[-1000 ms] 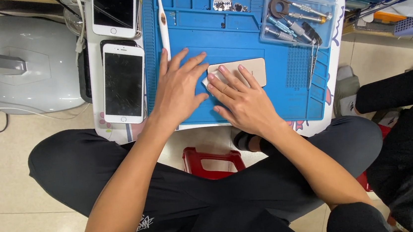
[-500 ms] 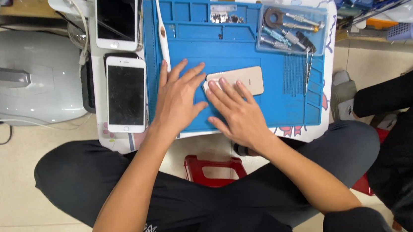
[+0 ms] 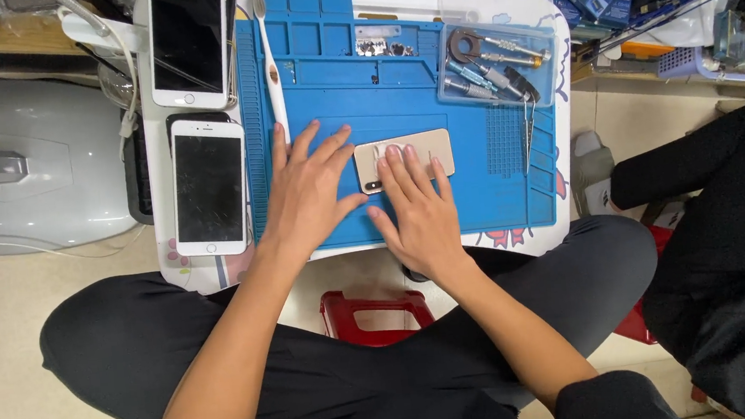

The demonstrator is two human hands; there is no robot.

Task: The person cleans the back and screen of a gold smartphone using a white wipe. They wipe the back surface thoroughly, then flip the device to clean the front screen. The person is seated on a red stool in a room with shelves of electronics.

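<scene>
While flat on the blue mat (image 3: 399, 99), both hands: left hand (image 3: 306, 193), right hand (image 3: 419, 210) on gold phone (image 3: 434, 146).

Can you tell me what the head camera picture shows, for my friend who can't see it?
A seated person presses both hands flat on a blue repair mat: the right hand has its fingertips on a gold phone lying face down, and the left hand rests beside it. Two white phones lie to the left, and a clear tool tray sits top right.

Beige tiled floor (image 3: 11, 385); small white table (image 3: 390, 1); red stool (image 3: 373, 313) beneath.
</scene>
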